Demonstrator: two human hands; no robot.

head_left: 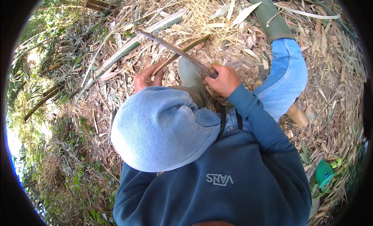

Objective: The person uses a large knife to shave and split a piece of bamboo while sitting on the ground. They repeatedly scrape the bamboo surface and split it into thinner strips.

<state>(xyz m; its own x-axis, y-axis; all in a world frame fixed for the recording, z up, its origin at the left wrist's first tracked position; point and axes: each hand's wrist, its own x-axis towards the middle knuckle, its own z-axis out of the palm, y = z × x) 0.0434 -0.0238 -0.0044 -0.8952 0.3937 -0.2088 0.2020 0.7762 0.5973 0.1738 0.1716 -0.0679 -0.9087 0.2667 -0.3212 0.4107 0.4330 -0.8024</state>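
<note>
My right hand (224, 79) is closed round the dark handle end of a long, narrow knife (171, 46). Its brownish blade points away to the upper left. Beyond my raised left knee, my left hand (149, 76) grips the near end of a split strip of bamboo or wood (196, 41), which slants up to the right. The blade crosses the strip about midway; whether the two touch I cannot tell. Part of my left hand is hidden behind the knee (163, 125) in blue denim. A green rubber boot (190, 74) stands just beneath the crossing.
A long green bamboo length (128, 48) lies at the far left on ground strewn with dry leaves. Pale shavings (198, 18) are heaped ahead. By my right leg lies a piece of wood (298, 116). A green cap-like object (324, 173) rests at the lower right.
</note>
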